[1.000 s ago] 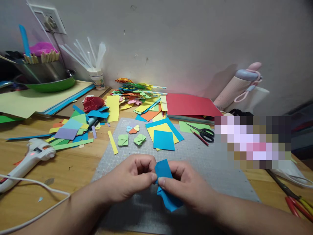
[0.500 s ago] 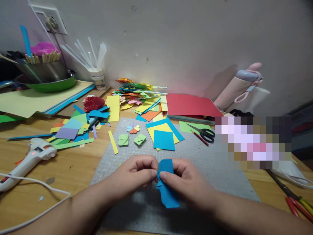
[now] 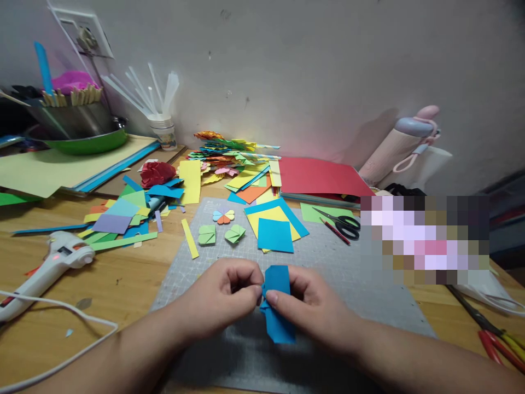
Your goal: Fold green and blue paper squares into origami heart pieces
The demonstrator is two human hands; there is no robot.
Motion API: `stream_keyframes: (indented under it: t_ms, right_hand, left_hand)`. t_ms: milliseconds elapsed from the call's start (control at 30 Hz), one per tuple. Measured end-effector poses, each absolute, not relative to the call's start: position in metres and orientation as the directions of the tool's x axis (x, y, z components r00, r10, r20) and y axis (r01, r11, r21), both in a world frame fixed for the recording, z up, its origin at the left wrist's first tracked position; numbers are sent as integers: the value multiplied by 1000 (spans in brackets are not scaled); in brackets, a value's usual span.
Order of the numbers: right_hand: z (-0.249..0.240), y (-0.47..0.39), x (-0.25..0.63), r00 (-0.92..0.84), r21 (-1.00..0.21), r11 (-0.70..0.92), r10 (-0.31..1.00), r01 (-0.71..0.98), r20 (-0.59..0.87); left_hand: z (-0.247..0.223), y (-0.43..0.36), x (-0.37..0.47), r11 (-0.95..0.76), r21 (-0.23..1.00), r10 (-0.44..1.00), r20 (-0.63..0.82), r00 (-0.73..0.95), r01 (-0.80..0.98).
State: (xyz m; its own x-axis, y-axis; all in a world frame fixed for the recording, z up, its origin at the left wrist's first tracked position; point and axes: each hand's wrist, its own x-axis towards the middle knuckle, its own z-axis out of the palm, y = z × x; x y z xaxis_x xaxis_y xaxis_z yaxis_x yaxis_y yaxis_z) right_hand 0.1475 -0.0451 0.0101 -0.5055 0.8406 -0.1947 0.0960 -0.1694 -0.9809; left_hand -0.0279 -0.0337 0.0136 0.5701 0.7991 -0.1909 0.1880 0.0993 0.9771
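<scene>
A folded piece of blue paper (image 3: 279, 320) is held up between my two hands, over the grey cutting mat (image 3: 340, 328). My right hand (image 3: 314, 303) grips it from the right, thumb on the near face and fingers behind. My left hand (image 3: 235, 290) pinches a small folded bit at its left edge with thumb and forefinger. Beyond my hands lie two green folded paper pieces (image 3: 207, 235) and a small multicoloured paper flower (image 3: 223, 216). A blue paper square (image 3: 275, 236) rests on yellow and blue sheets to their right.
Black scissors (image 3: 346, 223) and a red pencil (image 3: 336, 231) lie at the mat's right. A white glue gun (image 3: 45, 268) with its cord is at left, near paper scraps (image 3: 112, 221). Red-handled pliers (image 3: 490, 345) lie far right. A red paper stack (image 3: 320, 175) stands behind.
The blue paper has shifted slightly up and left and turned a little more upright. Both hands keep their hold on it.
</scene>
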Motion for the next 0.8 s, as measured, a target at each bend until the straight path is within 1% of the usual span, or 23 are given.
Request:
stream_keyframes:
  t_ms: [167, 267, 567, 800]
  right_hand:
    - [7, -46, 148, -505, -978, -175, 837, 115, -210]
    - [6, -46, 149, -503, -978, -173, 839, 118, -209]
    - [5, -47, 149, -502, -982, -96, 849, 162, -166]
    - [7, -46, 148, -495, -979, -33, 859, 203, -132]
  left_hand:
    - [12, -33, -29, 72, 981, 800, -164, 577, 178]
    - [13, -33, -28, 21, 979, 809, -137, 571, 204]
    - [13, -34, -26, -31, 961, 822, -132, 554, 275]
    - [13, -35, -27, -54, 954, 820, -125, 558, 294]
